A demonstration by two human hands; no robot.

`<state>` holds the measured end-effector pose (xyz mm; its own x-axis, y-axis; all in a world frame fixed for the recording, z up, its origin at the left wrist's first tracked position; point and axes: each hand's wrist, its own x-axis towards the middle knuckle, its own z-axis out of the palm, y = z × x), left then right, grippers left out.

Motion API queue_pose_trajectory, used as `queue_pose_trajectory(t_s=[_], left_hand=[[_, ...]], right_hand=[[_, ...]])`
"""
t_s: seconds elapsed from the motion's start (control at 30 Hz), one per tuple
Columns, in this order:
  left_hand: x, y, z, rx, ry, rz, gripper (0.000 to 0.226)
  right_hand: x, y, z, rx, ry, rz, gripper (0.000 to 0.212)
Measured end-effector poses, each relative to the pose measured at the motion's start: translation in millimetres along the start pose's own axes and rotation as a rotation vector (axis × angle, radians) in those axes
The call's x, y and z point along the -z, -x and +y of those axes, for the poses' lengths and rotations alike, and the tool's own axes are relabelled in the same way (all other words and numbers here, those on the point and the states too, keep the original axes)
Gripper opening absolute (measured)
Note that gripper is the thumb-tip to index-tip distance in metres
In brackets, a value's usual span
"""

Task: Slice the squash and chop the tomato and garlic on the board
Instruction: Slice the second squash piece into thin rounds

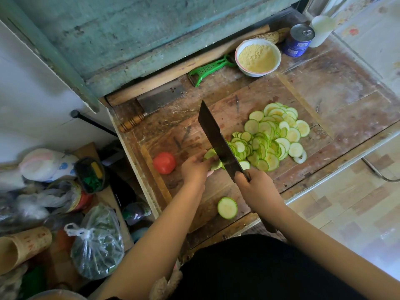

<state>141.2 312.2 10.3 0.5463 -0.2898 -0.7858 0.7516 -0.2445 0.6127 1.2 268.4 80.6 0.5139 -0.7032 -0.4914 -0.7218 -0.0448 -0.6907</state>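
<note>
Presently left hand (pixel 195 167) pinches squash stub (pixel 213 159) on board (pixel 249 96); right hand (pixel 255 187) grips cleaver (pixel 218 139); tomato (pixel 164 163) beside.

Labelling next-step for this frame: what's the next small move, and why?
Probably another thin cut through the squash stub. The right hand holds the cleaver with its blade against the stub, the left hand pins what little is left, and a pile of slices lies on the blade's far side. The tomato sits whole, so squash likely gets finished first.
</note>
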Motion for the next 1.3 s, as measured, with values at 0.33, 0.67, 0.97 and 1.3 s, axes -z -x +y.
queue_pose_trajectory(t_s=[0.33,0.67,0.97,1.3], left_hand=[[2.0,2.6,0.0,-0.036,-0.055,0.004,0.04],[3.5,-0.9,2.5,0.007,-0.028,0.022,0.04],[4.1,-0.9,3.2,-0.004,-0.035,0.003,0.049],[4.1,0.7,-3.3,-0.106,-0.189,-0.003,0.048]], right_hand=[[1.1,3.0,-1.3,-0.016,-0.007,-0.012,0.034],[-2.4,0.0,-7.0,-0.026,0.029,-0.031,0.04],[-6.7,-6.2,-10.2,-0.053,0.048,-0.038,0.039],[-17.1,-25.2,-8.2,-0.125,0.075,-0.108,0.032]])
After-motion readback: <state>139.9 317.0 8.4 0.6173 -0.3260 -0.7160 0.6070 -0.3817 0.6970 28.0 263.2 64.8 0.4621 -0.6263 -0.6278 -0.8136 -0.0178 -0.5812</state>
